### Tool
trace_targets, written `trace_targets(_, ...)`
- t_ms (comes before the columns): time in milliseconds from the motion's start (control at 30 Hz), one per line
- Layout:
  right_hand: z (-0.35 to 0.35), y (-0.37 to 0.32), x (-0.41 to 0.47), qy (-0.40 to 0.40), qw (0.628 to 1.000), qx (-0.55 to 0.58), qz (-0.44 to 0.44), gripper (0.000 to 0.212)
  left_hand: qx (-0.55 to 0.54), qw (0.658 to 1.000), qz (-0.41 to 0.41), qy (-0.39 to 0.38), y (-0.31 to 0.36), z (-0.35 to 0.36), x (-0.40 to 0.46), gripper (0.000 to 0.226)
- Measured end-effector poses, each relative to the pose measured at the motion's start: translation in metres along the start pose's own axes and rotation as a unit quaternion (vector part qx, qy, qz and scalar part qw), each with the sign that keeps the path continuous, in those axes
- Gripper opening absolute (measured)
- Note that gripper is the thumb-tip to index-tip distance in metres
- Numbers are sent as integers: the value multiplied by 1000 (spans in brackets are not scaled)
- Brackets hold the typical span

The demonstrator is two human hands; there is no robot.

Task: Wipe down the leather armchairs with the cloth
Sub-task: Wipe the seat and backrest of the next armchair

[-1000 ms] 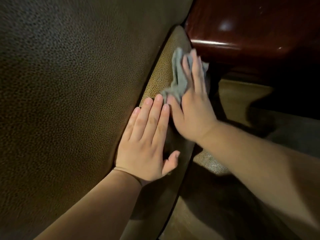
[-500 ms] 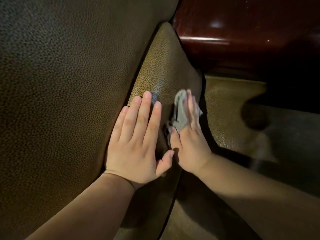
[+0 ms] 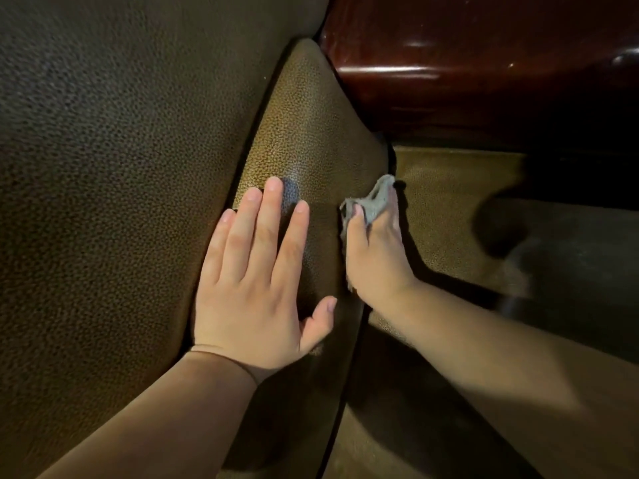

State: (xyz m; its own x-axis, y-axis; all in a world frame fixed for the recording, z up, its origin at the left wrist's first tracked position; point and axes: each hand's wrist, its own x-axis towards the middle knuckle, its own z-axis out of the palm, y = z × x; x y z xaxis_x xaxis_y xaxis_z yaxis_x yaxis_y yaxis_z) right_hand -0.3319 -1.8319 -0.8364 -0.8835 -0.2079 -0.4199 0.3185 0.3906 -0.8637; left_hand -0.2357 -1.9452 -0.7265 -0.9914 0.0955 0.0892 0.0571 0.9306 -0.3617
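Armchair side panel (image 3: 311, 133) — wiping underway: right hand (image 3: 375, 257) grips grey cloth (image 3: 371, 202), left hand (image 3: 256, 271) flat (bracing); remaining surfaces unjudgeable.

Left hand (image 3: 254, 285) flat, fingers straight, thumb splayed, pressing down. Right hand (image 3: 375, 252) edge-on, fingers curled, gripping. Both forearms bare.

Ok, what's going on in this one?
A person is wiping a brown leather armchair. The right hand grips a small grey cloth against the right edge of a narrow leather panel. The left hand rests flat, fingers straight, on the same panel beside the seam with the large cushion. A glossy dark red wooden part sits above the panel.
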Motion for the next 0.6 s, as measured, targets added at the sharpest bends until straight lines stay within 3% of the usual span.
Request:
trace_targets(100,-2,-32,22,17,999,-7,-29,84,-1,1000,5,2,1,2,-1,91)
trace_targets(200,-4,-32,37,55,985,-41,-161,77,-3,1000,3,8,1,3,0,90)
trace_targets(233,-7,-18,43,59,983,-43,-171,76,0,1000,4,7,1,3,0,90)
trace_targets(300,-12,8,56,56,992,-31,-111,77,3,1000,5,6,1,4,-1,91)
trace_targets(400,-3,23,40,35,997,-11,-67,83,4,1000,2,4,1,4,-1,91)
trace_targets(467,6,38,-12,0,991,-9,-132,82,1,1000,1,4,2,3,0,91)
trace_targets(533,11,64,-80,-58,973,-76,-211,74,1,1000,-2,-4,2,2,0,92)
trace_targets(600,6,81,-102,-112,957,-124,-235,75,-1,1000,-4,-11,3,1,0,93)
